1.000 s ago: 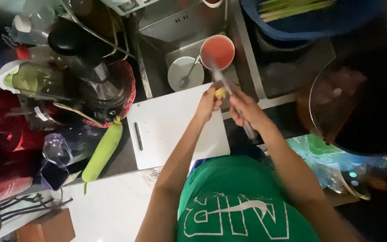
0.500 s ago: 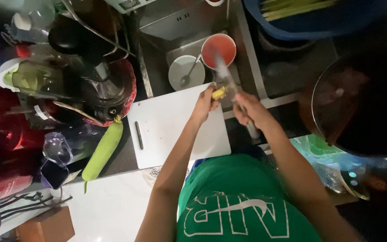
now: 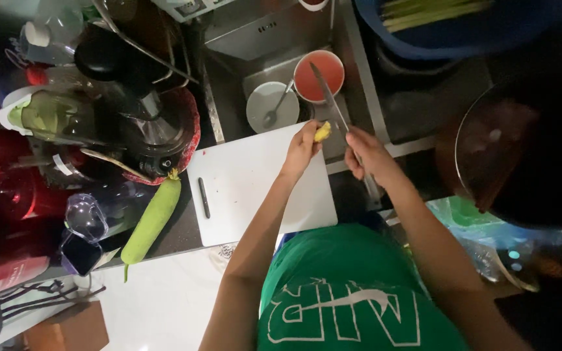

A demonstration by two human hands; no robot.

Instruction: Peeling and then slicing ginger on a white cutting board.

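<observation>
We observe our left hand (image 3: 302, 148) closed around a small yellow piece of food (image 3: 322, 132), pinched at the fingertips and held above the far right corner of the white cutting board (image 3: 255, 188), at the edge of the steel sink (image 3: 255, 39). Our right hand (image 3: 367, 155) is wrapped around the handle of a knife (image 3: 328, 96); the blade points away from us, out over the sink, its tip lying over the red bowl (image 3: 319, 76). The blade passes just beside the yellow piece; we cannot tell whether they touch.

In the sink, left of the red bowl, sits a grey dish (image 3: 272, 106) with a spoon (image 3: 276, 108) resting in it. The cutting board is bare apart from a few small red specks near its left edge. A long green gourd (image 3: 152, 221) lies on the dark counter just left of the board, tilted, its stem end toward us. Behind it stands a juicer (image 3: 141, 110) with a red cloth around its base. A dark pan (image 3: 528, 156) sits well to the right.
</observation>
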